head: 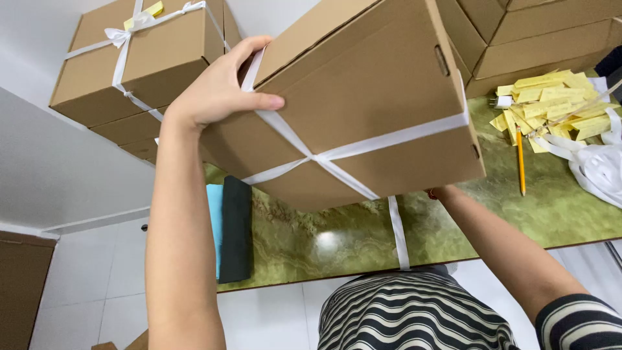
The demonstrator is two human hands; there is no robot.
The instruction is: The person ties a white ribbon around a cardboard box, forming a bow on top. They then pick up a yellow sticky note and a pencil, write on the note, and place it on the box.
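Spreading beneath everything, the green marbled table [337,240] runs across the view, its near edge just above the person's striped shirt [414,311]. Next in size, the cardboard box [369,97] is held tilted in the air above the table, up close to the camera, with a white ribbon [337,155] crossed over its facing side and one loose end hanging straight down toward the table edge. Stacked at the far left sit other ribbon-tied boxes [142,58], the top one finished with a bow and a small yellow tag, and more plain cartons [538,32] are piled at the upper right. The left hand [220,87] grips the box's left corner with fingers wrapped over the top edge and the thumb laid flat along the front face, touching the ribbon. The right hand [440,192] is almost wholly hidden under the box's lower right corner, so whether its fingers are spread or curled cannot be told; only the wrist and forearm show. On the table's left part lies a dark flat pad [234,230] on top of a light blue sheet [214,220]. To the right, a bundle of white ribbon [599,165] lies near a heap of yellow paper slips [557,100], and a yellow pencil [520,162] lies just beside them.
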